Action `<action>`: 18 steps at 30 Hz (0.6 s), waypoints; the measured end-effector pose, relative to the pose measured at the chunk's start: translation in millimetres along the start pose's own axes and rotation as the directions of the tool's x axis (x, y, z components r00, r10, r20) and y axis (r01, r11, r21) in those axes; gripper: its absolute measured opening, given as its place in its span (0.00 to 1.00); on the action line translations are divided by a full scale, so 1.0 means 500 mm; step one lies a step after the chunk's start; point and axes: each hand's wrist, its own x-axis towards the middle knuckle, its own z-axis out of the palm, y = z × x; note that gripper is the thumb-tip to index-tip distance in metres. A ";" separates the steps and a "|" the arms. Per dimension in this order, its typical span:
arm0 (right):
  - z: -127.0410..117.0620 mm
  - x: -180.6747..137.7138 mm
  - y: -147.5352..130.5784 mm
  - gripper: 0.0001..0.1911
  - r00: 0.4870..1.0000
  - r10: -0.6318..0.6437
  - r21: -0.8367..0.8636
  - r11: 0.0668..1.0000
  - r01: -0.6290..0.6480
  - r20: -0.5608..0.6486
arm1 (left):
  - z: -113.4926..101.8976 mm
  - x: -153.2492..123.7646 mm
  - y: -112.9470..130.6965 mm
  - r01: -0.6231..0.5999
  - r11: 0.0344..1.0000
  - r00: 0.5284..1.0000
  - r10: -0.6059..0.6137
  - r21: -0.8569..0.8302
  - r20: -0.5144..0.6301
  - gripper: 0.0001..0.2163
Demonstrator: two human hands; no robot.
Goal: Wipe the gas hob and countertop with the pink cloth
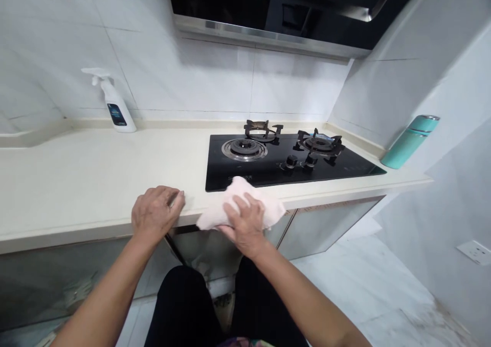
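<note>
Where cloth [238, 187] sits, lower centre: right hand [247, 221] grasping, wiping seemingly unfinished
Left hand [155, 209]: seemingly released
Left burner [244, 148]: bare

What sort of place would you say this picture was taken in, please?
It looks like a kitchen, probably a home one: a black gas cooktop is set in the pale counter, with what appears to be a range hood above.

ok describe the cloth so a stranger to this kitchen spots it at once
Find the black cooktop in the pale counter. By its near left corner, the right hand holds a cloth over the counter's front edge. Pale pink, crumpled fabric sets it apart from the glossy cooktop beside it.
</note>
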 end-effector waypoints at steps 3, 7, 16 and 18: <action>0.005 0.016 -0.010 0.29 0.990 -0.136 0.001 0.991 0.136 0.028 | -0.002 0.000 -0.006 -0.016 0.999 1.000 0.016 0.037 0.015 0.17; 0.001 -0.007 0.104 0.24 0.957 -0.288 -0.035 0.957 0.287 -0.045 | 0.005 0.000 -0.018 -0.067 0.997 0.998 0.067 0.047 0.001 0.18; -0.172 -0.153 0.500 0.26 0.984 0.162 -0.165 0.975 -0.149 0.068 | 0.015 0.000 -0.021 -0.057 0.996 0.997 0.061 0.068 -0.055 0.15; -0.220 -0.164 0.567 0.24 0.948 0.313 -0.173 0.938 -0.299 0.060 | 0.015 0.001 -0.018 -0.052 0.997 0.997 0.056 0.064 -0.058 0.16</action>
